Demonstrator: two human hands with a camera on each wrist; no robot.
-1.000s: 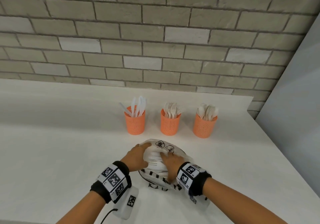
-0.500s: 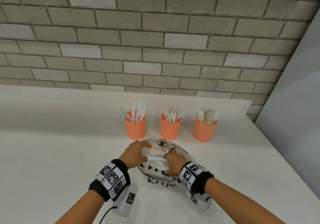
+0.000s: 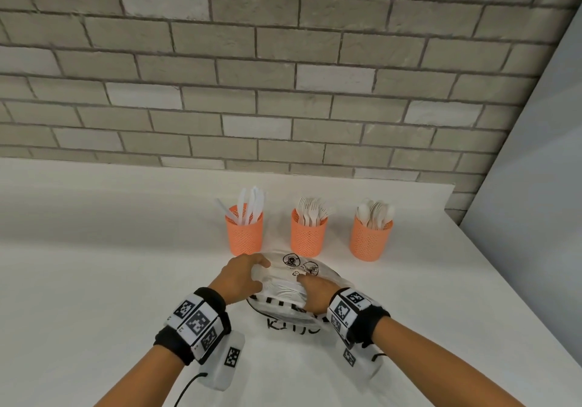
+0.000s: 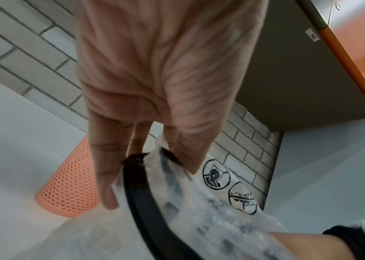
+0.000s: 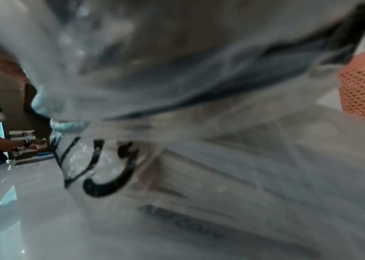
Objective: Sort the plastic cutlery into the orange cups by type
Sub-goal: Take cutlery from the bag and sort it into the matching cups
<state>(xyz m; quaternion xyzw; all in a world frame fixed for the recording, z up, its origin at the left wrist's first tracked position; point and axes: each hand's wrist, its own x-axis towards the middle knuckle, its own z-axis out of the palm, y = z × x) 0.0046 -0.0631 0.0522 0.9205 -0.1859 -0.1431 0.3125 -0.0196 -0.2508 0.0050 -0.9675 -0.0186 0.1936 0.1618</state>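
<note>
Both hands are on a clear plastic bag (image 3: 293, 284) printed with black symbols and lettering, which lies on the white counter (image 3: 94, 280). The left hand (image 3: 241, 276) grips the bag's left edge, fingers curled over the top of the film and thumb underneath. The left wrist view confirms this: the fingers (image 4: 104, 172) wrap down around bunched plastic (image 4: 199, 211) and a black printed band. The right hand (image 3: 315, 291) holds the bag's right side, fingers bent into the film with the index fingertip pressing near the printed symbols. In the right wrist view the crumpled plastic (image 5: 221, 158) fills the frame and hides the fingers, so the exact closure cannot be told from there. White pieces show faintly through the film between the two hands; their type cannot be told.

Three orange perforated cups stand in a row just beyond the hands, apart from one another. The knife cup (image 3: 244, 233) stands directly past the left hand's fingertips, close to the bag's far edge, and holds white knives upright. The fork cup (image 3: 308, 236) stands beyond the gap between the hands and holds white forks. The spoon cup (image 3: 371, 239) stands beyond and to the right of the right hand and holds white spoons.

A brick wall (image 3: 283, 76) rises behind the cups. Each wrist carries a black band with square-coded markers.
</note>
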